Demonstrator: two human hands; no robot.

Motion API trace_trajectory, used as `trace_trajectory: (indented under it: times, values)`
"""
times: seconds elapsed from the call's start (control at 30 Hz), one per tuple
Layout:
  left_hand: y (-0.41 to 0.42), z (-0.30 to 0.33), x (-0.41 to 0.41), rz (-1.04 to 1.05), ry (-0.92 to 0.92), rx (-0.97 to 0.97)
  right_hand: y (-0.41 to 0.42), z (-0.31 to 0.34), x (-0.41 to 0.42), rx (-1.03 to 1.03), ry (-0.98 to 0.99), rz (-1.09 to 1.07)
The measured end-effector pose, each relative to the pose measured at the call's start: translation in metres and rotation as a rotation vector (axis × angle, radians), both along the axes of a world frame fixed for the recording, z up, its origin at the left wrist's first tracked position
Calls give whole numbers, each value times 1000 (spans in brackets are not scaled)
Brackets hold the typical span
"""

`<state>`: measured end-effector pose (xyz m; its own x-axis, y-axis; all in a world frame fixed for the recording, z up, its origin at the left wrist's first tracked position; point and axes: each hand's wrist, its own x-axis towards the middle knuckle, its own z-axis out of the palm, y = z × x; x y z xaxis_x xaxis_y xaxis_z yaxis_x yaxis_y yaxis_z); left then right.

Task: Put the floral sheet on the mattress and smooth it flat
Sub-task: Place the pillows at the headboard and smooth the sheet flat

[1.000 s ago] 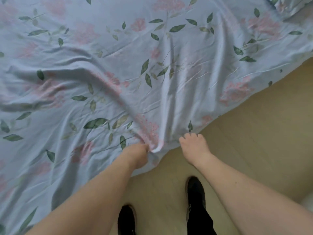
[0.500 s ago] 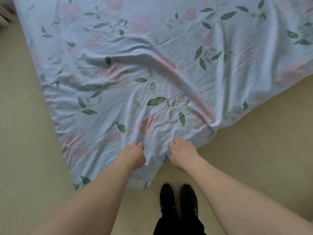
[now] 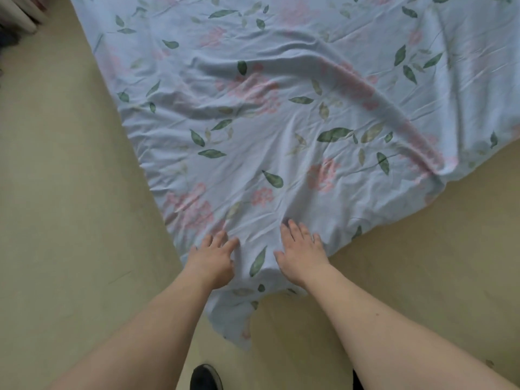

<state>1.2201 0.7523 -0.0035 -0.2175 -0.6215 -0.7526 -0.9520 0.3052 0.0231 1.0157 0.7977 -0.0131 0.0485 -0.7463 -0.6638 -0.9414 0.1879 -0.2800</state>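
Observation:
The pale blue floral sheet (image 3: 281, 114), printed with pink flowers and green leaves, lies spread over the mattress corner, whose surface is fully hidden beneath it. Long wrinkles and one raised fold run across it toward the right. The sheet's corner hangs down over the mattress edge toward the floor. My left hand (image 3: 212, 261) lies flat on the sheet near that corner, fingers spread. My right hand (image 3: 299, 253) presses flat on the sheet beside it, fingers straight and pointing away from me.
Beige floor (image 3: 70, 220) surrounds the mattress corner on the left and right. My black shoe (image 3: 205, 378) stands on the floor below the hanging sheet corner. Some dark and pale items (image 3: 17, 21) sit at the top left.
Both hands have let go of the sheet's edge and now lie flat with straight fingers on it. The view has shifted so the mattress corner sits in front of me.

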Motion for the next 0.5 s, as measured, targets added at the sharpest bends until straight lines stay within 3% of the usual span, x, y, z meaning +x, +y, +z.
trace_trajectory:
  times: [0.23, 0.5]
  values:
    - [-3, -27, 73, -316, 78, -120, 18, -27, 99, 6, 58, -95]
    - [1, -72, 96, -336, 173, -141, 37, -71, 124, 4, 129, -139]
